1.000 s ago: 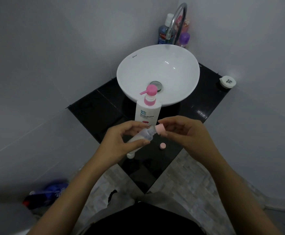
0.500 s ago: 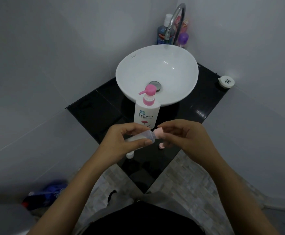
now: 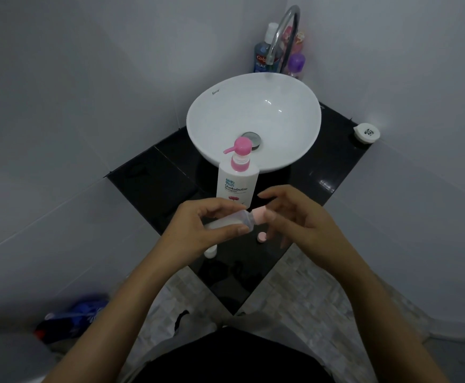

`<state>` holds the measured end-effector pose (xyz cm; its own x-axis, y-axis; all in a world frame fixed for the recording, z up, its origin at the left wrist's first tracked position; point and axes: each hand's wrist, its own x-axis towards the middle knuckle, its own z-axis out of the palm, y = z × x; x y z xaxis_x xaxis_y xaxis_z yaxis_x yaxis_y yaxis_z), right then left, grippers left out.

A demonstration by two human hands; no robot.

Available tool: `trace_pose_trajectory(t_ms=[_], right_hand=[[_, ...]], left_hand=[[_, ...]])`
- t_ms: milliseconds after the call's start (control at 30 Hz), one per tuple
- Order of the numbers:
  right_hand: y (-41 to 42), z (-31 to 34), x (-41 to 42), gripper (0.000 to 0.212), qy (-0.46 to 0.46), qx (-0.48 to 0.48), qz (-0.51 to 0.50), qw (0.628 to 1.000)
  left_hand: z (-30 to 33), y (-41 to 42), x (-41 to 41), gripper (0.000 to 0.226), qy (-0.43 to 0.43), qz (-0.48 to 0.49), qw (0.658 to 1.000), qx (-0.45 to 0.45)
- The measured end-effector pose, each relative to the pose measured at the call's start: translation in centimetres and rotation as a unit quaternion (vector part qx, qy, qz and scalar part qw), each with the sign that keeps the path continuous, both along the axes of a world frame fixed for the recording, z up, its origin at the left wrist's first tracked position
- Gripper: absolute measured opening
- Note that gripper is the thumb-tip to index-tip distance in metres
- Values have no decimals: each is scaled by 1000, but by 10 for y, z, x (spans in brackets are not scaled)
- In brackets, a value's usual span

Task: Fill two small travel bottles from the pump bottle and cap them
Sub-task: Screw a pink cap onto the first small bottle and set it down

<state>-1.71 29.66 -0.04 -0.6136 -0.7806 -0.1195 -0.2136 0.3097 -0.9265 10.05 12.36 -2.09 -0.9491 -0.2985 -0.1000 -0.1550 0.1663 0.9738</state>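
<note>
My left hand [image 3: 198, 225] grips a small clear travel bottle [image 3: 234, 221] holding white liquid, tilted on its side above the black counter [image 3: 148, 172]. A pink cap [image 3: 259, 213] sits on the bottle's neck, with the thumb and fingers of my right hand [image 3: 295, 217] pinched on it. The white pump bottle [image 3: 237, 181] with a pink pump head stands upright just behind my hands. A second pink cap [image 3: 261, 236] lies on the counter below my right hand. A second small bottle [image 3: 210, 251] shows partly under my left hand, mostly hidden.
A white basin [image 3: 253, 117] sits on the counter behind the pump bottle, with a chrome tap [image 3: 284, 31] and several toiletry bottles [image 3: 264, 55] in the corner. A small round white container [image 3: 366, 132] rests at the counter's right corner. Walls close in on both sides.
The capped end of the travel bottle has come lower and nearer to me. My right fingers have shifted around the pink cap, which now sits tighter against the bottle neck.
</note>
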Motion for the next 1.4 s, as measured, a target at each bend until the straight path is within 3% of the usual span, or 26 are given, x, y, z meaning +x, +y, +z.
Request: trace_pose_trajectory(t_ms=[67, 200, 300, 400, 500, 633, 700, 767, 900, 1033, 1200, 1300, 1400], right_hand=[[1, 1, 1, 22, -10, -5, 10, 1000], [-4, -1, 5, 50, -19, 32, -59, 998], [2, -1, 0, 26, -55, -15, -16, 998], [2, -1, 2, 21, -22, -7, -8, 1000], [-3, -2, 7, 37, 12, 11, -72, 997], [3, 1, 4, 21, -7, -33, -20, 999], [2, 0, 5, 13, 3, -19, -40, 999], [0, 0, 6, 22, -2, -15, -70, 997], [4, 3, 3, 26, -7, -22, -14, 1000], [0, 2, 7, 39, -16, -13, -73, 997], [5, -2, 8, 19, -17, -28, -14, 999], [1, -1, 12, 30, -9, -16, -65, 998], [4, -2, 11, 27, -23, -54, -30, 998]], left_hand=[[0, 1, 0, 43, -1, -6, 1000, -1], [0, 1, 0, 41, 0, -12, 1000, -5], [1, 1, -1, 42, 5, -5, 1000, -5], [1, 1, -2, 39, 6, -7, 1000, -7], [1, 2, -4, 40, 4, -15, 1000, -2], [4, 2, -4, 39, 17, -7, 1000, 4], [4, 2, -5, 38, 16, -13, 1000, 6], [4, 2, -5, 37, 13, -18, 1000, 4], [5, 3, -4, 38, 18, -17, 1000, 10], [4, 3, -3, 39, 10, -23, 1000, 11], [5, 3, -1, 41, 13, -16, 1000, 5], [3, 3, -2, 42, 11, -21, 1000, -1], [4, 4, -2, 41, 19, -18, 1000, 12]])
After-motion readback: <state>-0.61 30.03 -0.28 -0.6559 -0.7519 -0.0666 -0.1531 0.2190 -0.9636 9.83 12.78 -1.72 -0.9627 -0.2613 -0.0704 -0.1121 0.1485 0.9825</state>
